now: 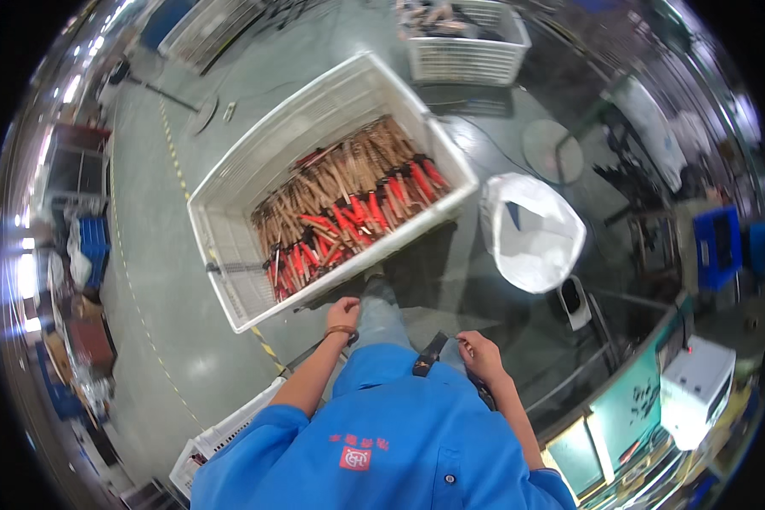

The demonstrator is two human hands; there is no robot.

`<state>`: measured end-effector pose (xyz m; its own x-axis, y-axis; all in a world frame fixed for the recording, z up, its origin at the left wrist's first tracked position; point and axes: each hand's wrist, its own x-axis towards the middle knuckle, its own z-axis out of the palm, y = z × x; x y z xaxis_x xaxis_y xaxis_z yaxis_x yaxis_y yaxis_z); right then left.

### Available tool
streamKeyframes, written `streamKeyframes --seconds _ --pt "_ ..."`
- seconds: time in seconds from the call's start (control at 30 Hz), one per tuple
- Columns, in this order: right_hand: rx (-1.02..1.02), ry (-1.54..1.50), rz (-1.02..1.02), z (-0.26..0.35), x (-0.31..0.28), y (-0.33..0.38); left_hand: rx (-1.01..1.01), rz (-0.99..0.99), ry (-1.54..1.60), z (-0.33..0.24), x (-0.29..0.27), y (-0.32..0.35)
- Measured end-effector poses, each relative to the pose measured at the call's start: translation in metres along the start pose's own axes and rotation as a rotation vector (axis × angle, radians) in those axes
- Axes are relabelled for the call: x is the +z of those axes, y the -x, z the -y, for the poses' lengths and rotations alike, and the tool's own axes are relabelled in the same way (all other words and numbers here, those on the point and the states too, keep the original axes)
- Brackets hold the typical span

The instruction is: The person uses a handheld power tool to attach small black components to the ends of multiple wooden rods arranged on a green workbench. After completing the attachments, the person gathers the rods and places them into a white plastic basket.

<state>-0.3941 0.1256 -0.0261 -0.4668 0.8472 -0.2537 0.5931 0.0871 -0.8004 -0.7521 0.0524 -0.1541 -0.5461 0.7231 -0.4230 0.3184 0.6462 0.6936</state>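
My left hand [342, 316], with a brown band at the wrist, hangs beside my leg near the front wall of a big white crate [272, 119]. Its fingers are loosely curled and nothing shows in them. My right hand [482, 357] is by my other thigh, thumb and fingers bent together; whatever may be inside is hidden. Close to it, a dark strap-like piece [429, 354] lies against my blue shirt. Rows of long, slim tools [348, 204] fill the crate's bottom, many with red handles, others brown; their exact kind is too small to tell.
Right of the crate stands an open white sack [540, 234]. Behind it is another white crate [467, 61] holding dark pieces. A white box-shaped machine [697, 387] and a green bench [603, 425] are at the right. Another white basket [229, 425] is at my left side.
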Motion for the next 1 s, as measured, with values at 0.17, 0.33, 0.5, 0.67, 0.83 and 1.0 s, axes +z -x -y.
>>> streamKeyframes --seconds 0.17,0.33,0.5,0.67,0.83,1.0 --pt "-0.049 0.124 0.205 0.055 0.09 -0.147 -0.235 -0.189 0.152 0.149 -0.064 -0.147" --pt "0.023 -0.083 0.155 0.038 0.187 -0.346 -0.696 -0.16 0.474 0.12 -0.082 -0.267" --pt "0.332 0.315 0.243 -0.021 0.28 -0.498 -0.65 0.021 0.763 0.098 -0.054 -0.369" --pt "0.766 0.252 0.21 -0.119 0.36 -0.575 -0.43 -0.051 0.57 0.138 0.034 -0.477" --pt "0.623 0.082 0.251 -0.131 0.425 -0.534 -0.6 -0.08 0.344 0.209 0.082 -0.556" --pt "0.61 0.323 0.44 -0.106 0.44 -0.543 -0.906 0.368 0.226 0.156 0.058 -0.602"
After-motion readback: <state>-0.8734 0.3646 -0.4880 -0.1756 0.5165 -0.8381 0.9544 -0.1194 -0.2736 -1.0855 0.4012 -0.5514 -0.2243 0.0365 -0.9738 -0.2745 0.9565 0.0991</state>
